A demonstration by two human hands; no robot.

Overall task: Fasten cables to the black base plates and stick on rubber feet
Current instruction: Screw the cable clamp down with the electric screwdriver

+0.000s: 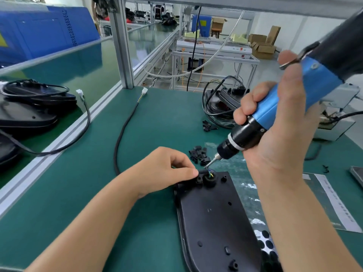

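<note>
On the green desk [149,122], 1 black base plate [214,218] lies flat. Left hand [167,169] fingers pinch the cable [122,134] end at the plate's top boss. Right hand [275,118] fingers wrap 1 blue screwdriver [275,107]. Keep bit square w/ the hole, cable pinned. 2 clip piles [198,154] nearby.

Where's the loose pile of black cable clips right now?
In the head view, the cable clips lie on the green mat just beyond the black base plate, right of the left hand and beside the screwdriver tip.
</note>
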